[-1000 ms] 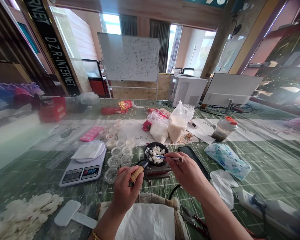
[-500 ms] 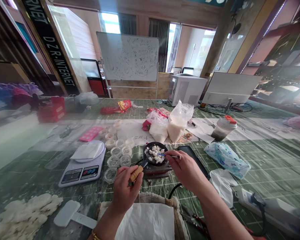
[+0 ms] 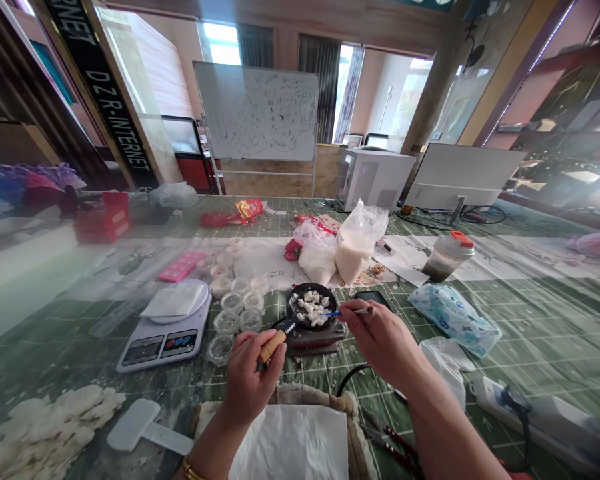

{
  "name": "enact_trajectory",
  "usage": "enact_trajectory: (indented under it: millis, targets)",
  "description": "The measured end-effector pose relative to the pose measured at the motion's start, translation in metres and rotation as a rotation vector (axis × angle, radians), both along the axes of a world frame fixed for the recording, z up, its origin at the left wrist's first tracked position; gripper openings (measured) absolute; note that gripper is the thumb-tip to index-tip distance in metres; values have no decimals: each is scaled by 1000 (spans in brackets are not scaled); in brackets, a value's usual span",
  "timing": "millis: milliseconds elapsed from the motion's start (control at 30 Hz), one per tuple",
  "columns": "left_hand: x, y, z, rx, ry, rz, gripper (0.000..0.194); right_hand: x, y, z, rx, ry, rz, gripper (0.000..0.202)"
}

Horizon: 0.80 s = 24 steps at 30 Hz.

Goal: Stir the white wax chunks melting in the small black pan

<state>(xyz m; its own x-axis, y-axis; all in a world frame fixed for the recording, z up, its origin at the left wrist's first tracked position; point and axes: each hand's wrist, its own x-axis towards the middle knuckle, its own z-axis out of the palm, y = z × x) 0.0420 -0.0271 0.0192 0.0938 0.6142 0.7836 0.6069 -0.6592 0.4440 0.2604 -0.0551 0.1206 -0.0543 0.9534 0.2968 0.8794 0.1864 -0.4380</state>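
My left hand (image 3: 254, 373) is closed round the wooden handle of a small black frying pan (image 3: 293, 301). The pan rests on a small dark hot plate (image 3: 314, 348). White crumbly lumps (image 3: 311, 307) lie in the pan. Between the fingers of my right hand (image 3: 380, 337) is a thin stirring stick (image 3: 341, 313) with a blue end, its tip at the right side of the lumps. A dark phone (image 3: 373, 298) lies partly hidden behind my right hand.
Glass jars (image 3: 227, 323) and a kitchen scale (image 3: 166, 330) stand left of the pan. Bags of white granules (image 3: 354, 250) sit behind it. At right are a wipes pack (image 3: 455, 319), a shaker bottle (image 3: 447, 257) and a power strip (image 3: 525, 407). A paper-covered cloth (image 3: 293, 440) lies in front.
My right hand has moved right and slightly toward me, drawing the stick's tip toward the pan's right edge. The left hand and pan stay in place.
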Motion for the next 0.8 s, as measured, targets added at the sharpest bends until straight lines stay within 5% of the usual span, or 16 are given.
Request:
enact_trajectory:
  millis: [800]
  targets:
    - [1,-1,1,6,9,-1,17,1,1,-2,57,-16,-49,28]
